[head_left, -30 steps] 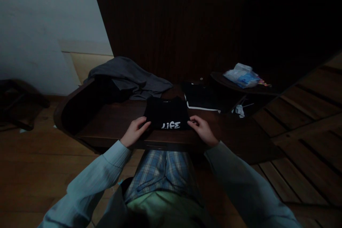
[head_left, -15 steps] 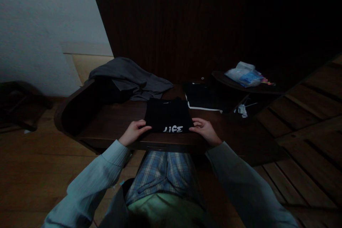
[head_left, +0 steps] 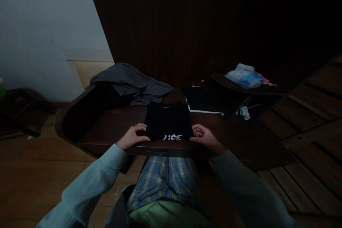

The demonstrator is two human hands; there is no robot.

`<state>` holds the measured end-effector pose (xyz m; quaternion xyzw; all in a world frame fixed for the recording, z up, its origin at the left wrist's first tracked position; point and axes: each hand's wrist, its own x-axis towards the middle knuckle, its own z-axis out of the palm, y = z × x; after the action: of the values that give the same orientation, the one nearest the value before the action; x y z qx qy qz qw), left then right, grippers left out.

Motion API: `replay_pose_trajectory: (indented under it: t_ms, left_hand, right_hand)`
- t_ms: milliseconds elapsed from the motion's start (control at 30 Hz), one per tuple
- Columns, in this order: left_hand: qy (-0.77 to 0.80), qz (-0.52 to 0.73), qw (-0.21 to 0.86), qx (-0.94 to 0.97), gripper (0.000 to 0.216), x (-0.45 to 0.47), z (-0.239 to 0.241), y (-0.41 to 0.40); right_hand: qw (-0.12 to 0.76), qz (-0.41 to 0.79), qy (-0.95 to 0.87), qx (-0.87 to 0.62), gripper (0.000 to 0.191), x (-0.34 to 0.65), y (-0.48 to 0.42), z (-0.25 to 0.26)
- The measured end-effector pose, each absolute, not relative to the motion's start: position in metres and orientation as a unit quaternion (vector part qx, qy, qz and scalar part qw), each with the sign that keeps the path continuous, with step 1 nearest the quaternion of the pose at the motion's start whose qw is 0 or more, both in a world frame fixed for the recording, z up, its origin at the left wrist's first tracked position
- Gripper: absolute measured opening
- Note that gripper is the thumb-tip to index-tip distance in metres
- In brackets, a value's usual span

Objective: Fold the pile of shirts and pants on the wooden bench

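Observation:
A folded black T-shirt (head_left: 168, 121) lies flat on the brown wooden desk top, its white lettering close to the front edge and a small neck label at the far side. At its left side rests my left hand (head_left: 133, 136), thumb and fingers parted in a C shape, the tips touching the cloth's edge. My right hand (head_left: 205, 137) is at the opposite side, thumb apart from the loosely curled fingers, also against the edge. Neither hand grips the shirt.
A grey cloth (head_left: 130, 82) drapes over the desk's curved left end. Another folded black garment (head_left: 203, 99) with a white edge lies at the back right. A plastic packet (head_left: 244, 76) sits on a raised corner shelf (head_left: 227, 82), with crumpled white paper (head_left: 243, 112) below.
Both hands have loosened from a pinch on the shirt's near corners, thumbs and fingers now spread. The shirt's near part lies flatter on the desk. The view has shifted slightly.

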<state>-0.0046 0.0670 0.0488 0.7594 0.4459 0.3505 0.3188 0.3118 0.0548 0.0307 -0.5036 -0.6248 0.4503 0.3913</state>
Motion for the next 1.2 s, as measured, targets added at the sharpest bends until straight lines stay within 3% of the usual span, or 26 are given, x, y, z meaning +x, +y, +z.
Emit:
replay_pose_trajectory:
  t_ms: [100, 200, 400, 667, 933, 1200]
  left_hand:
    - [0.418, 0.318, 0.252, 0.813, 0.027, -0.009, 0.041, 0.057]
    - [0.424, 0.317, 0.178, 0.829, 0.025, -0.011, 0.034, 0.049]
    - [0.379, 0.3, 0.136, 0.865, 0.021, -0.011, 0.031, 0.044]
    - [0.345, 0.24, 0.17, 0.891, 0.02, -0.007, 0.039, 0.05]
    - [0.405, 0.313, 0.242, 0.824, 0.02, -0.004, 0.038, 0.064]
    - [0.466, 0.38, 0.291, 0.744, 0.026, -0.009, 0.04, 0.068]
  right_hand:
    - [0.35, 0.337, -0.708, -0.512, 0.033, 0.314, 0.048, 0.031]
    - [0.364, 0.241, -0.753, -0.491, 0.027, 0.313, 0.042, 0.032]
    - [0.403, 0.21, -0.762, -0.462, 0.02, 0.307, 0.035, 0.029]
    - [0.382, 0.233, -0.738, -0.505, 0.008, 0.305, 0.036, 0.029]
    - [0.341, 0.249, -0.777, -0.467, 0.02, 0.309, 0.043, 0.032]
    - [0.402, 0.217, -0.741, -0.493, 0.023, 0.314, 0.047, 0.036]
